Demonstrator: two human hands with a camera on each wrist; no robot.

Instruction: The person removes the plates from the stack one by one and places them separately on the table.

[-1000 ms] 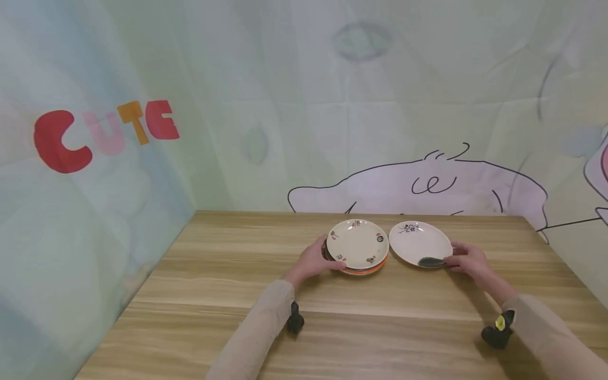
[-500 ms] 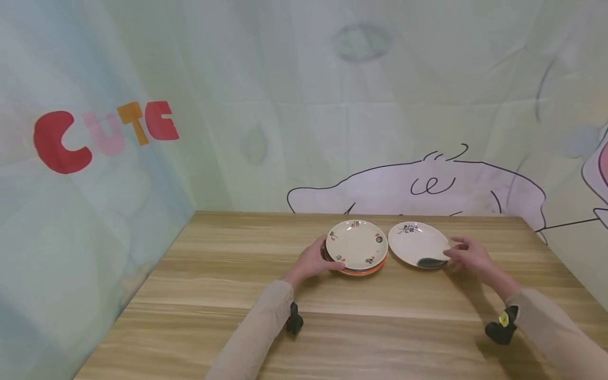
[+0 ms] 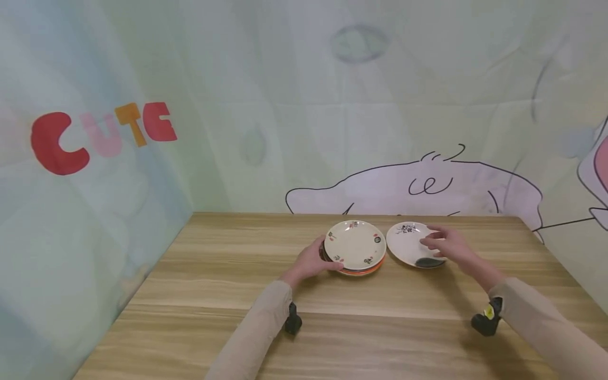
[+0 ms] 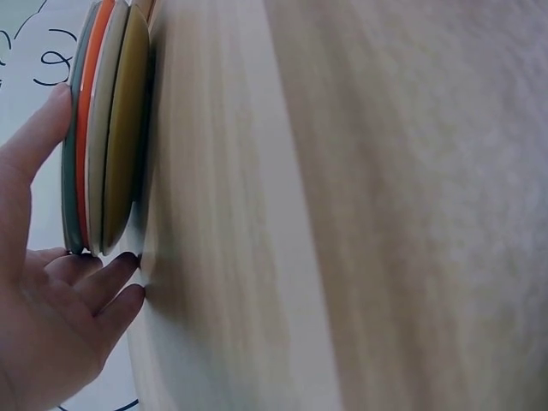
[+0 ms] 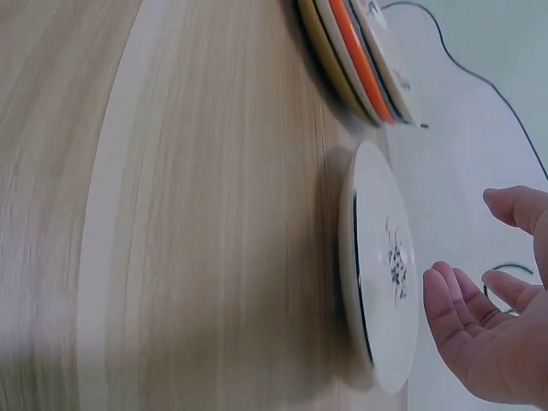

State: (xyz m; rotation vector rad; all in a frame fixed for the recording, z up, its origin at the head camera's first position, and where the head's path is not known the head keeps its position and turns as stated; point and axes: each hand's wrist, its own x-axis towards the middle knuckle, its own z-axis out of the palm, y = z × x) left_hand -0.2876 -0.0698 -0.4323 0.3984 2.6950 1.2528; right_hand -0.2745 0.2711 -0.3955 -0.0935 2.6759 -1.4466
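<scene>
A stack of several plates [image 3: 355, 245] lies toward the back of the table, topped by a cream plate with small red and dark motifs. My left hand [image 3: 311, 259] holds the stack at its left side, thumb at the near rim and fingers around the edge. In the left wrist view, green, orange, cream and yellow plate edges [image 4: 103, 128] show beside that hand. To the right of the stack lies a white plate [image 3: 407, 247] with a dark floral print and a dark grey patch. Over its right part hovers my right hand [image 3: 448, 245], fingers loosely bent and holding nothing.
The wooden table [image 3: 361, 338] reaches back to a printed cloth backdrop [image 3: 247, 105]. The white plate sits right beside the stack. A dark wrist camera [image 3: 486, 319] hangs below the right sleeve, and another [image 3: 293, 319] below the left.
My right hand lets go of the white plate's right rim, then rises and moves left over the plate. My left hand stays at the stack, which keeps its place.
</scene>
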